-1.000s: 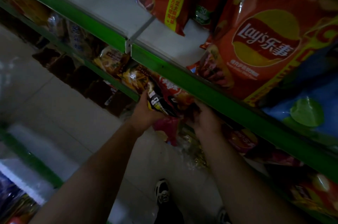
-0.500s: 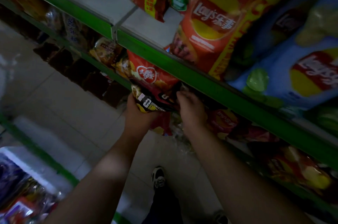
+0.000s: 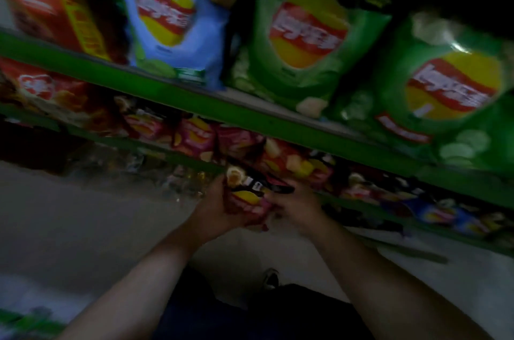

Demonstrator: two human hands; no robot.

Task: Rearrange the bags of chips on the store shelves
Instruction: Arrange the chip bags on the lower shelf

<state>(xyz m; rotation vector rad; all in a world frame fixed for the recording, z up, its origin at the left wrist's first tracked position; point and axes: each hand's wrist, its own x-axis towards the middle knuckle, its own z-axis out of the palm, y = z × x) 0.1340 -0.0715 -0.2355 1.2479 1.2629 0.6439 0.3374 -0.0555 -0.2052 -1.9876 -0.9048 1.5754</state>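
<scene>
1. The left hand (image 3: 215, 210) has its fingers curled round the left side of a stack of chip bags (image 3: 247, 196). The right hand (image 3: 299, 207) pinches the stack's right edge, though blur hides how many bags it holds
2. The stack sits between the two hands, just on the near side of the green rail of the lower shelf (image 3: 167, 150), right of the row of small red bags (image 3: 194, 135) standing there
3. The step looks like slotting these bags into that row. Grip by the seams and edges, not the puffed middle, since chips crush easily
4. Turn the stack upright with the printed faces toward the aisle, then lift it over the rail lip so no bottom seam snags
5. The upper shelf (image 3: 250, 117) hangs close above, so go in low and level
6. Let one hand part the standing row while the other slides the bags in — one hand alone would likely topple the neighbours
</scene>
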